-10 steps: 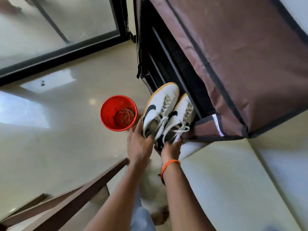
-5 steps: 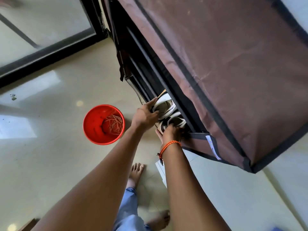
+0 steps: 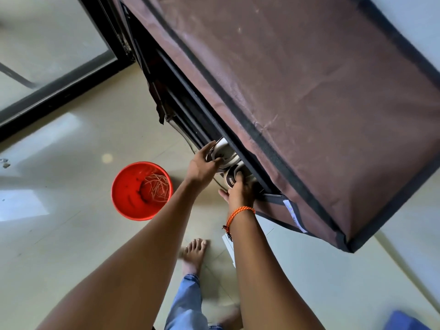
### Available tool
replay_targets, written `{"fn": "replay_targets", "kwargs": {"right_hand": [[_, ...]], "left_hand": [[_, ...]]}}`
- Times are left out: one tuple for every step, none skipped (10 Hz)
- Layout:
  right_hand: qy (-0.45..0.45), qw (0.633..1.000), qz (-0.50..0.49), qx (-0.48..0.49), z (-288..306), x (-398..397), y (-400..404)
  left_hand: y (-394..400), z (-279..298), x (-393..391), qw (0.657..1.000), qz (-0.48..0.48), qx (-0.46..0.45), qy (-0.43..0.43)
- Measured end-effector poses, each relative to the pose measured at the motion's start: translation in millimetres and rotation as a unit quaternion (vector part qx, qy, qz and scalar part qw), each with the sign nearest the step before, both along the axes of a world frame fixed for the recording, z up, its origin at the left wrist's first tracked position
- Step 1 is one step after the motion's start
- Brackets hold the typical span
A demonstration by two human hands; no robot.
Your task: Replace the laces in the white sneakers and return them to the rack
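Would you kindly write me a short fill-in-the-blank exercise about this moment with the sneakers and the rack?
1. Each hand holds one white sneaker by its ____ end, the left hand on the left sneaker, the right hand on the right sneaker.
2. The bucket on the floor is ____ in colour.
3. Inside the bucket lies a tangle of old ____.
4. An orange band circles the ____ wrist.

Missing words: heel; red; laces; right
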State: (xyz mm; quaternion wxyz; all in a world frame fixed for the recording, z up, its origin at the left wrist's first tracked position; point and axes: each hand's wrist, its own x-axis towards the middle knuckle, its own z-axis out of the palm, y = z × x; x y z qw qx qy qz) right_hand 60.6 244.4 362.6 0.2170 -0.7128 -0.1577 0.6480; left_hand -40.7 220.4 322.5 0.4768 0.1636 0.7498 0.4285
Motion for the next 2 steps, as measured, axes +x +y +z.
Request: {"fn": "replay_targets", "kwargs": {"right_hand": [[-0.095,0.987,0.126,0.036,-7.0,3.5,-19.1],[-0.163,0.952,0.237,0.106,5.1,4.9,-32.5]], "left_hand": [[-12.6,19.8,5.9,0.998,0.051,-0.001,0.024],[-23.1,45.7,14.6,0.993,0.109,-0.005,0.036]]}}
